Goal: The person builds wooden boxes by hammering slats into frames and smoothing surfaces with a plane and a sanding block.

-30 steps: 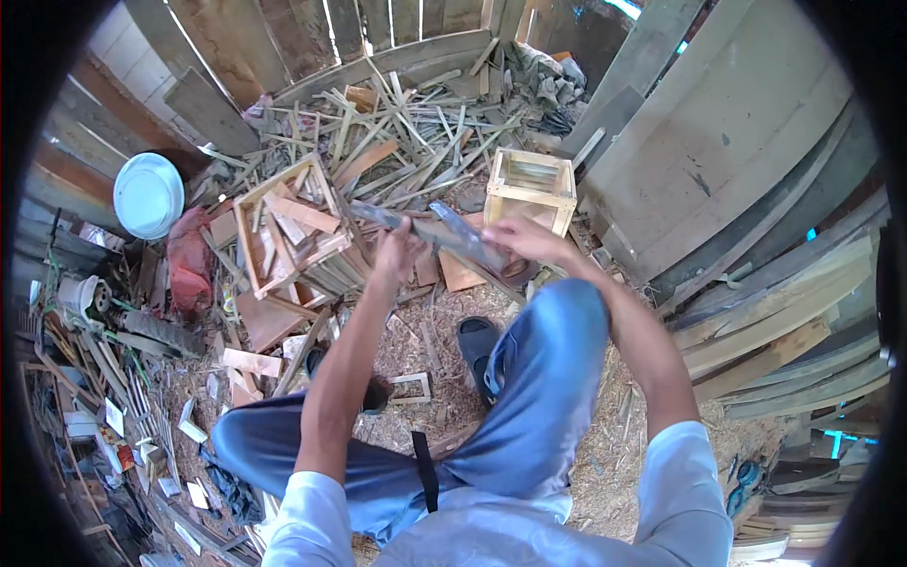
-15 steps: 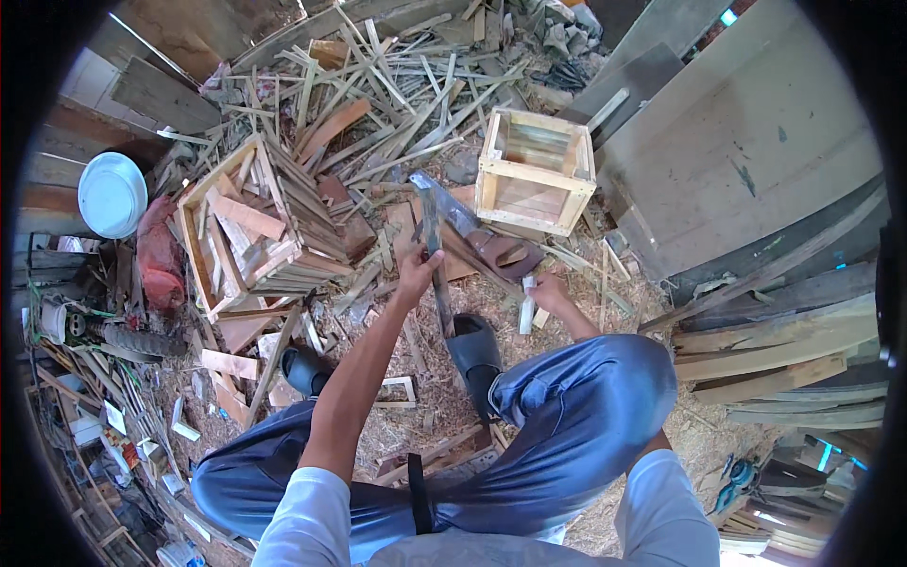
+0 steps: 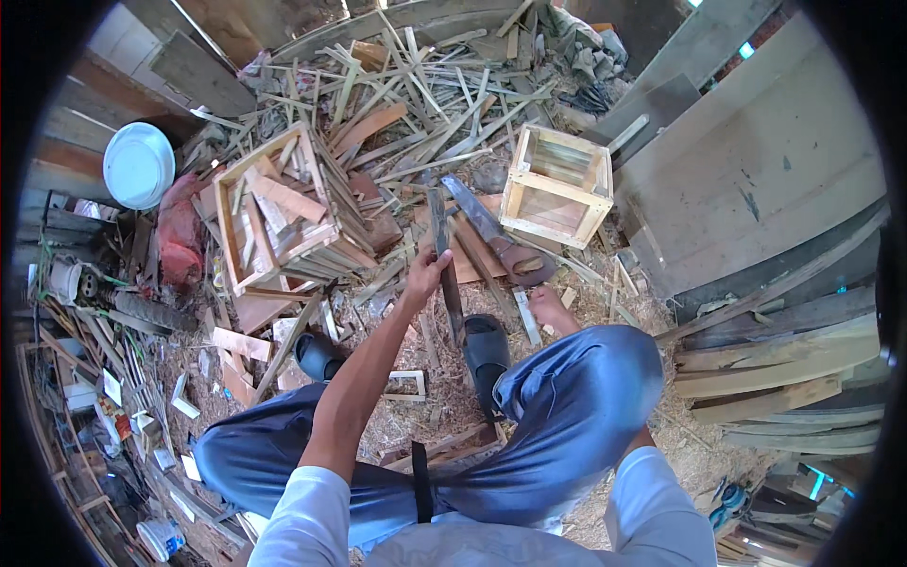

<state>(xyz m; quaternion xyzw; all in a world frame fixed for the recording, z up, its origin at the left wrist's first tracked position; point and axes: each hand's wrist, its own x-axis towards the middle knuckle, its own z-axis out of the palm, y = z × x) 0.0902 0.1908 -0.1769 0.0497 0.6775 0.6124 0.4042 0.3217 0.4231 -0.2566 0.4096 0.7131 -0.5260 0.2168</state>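
My left hand (image 3: 428, 277) is closed around a long dark wooden strip (image 3: 452, 296), which stands lengthwise in front of me with its near end beside my right sandal (image 3: 487, 354). My right hand (image 3: 551, 310) has its fingers curled, just below the brown handle of a handsaw (image 3: 525, 266). Against or beside those fingers is a short pale wooden piece (image 3: 528, 319). Whether the fingers hold anything is hidden. The saw's blade (image 3: 472, 208) points away, to the right of the dark strip, over reddish boards (image 3: 487, 248).
A slatted wooden crate (image 3: 331, 236) filled with offcuts stands at left; an open wooden box frame (image 3: 557, 194) is at right. Thin sticks (image 3: 416, 104) are heaped behind. Large panels (image 3: 756, 161) lean on the right, a pale blue basin (image 3: 139, 166) on the left.
The view has shifted, so the surroundings sit farther right and lower. The pale piece now tilts the other way beside my right hand, whose fingers have curled in. My left hand keeps its hold.
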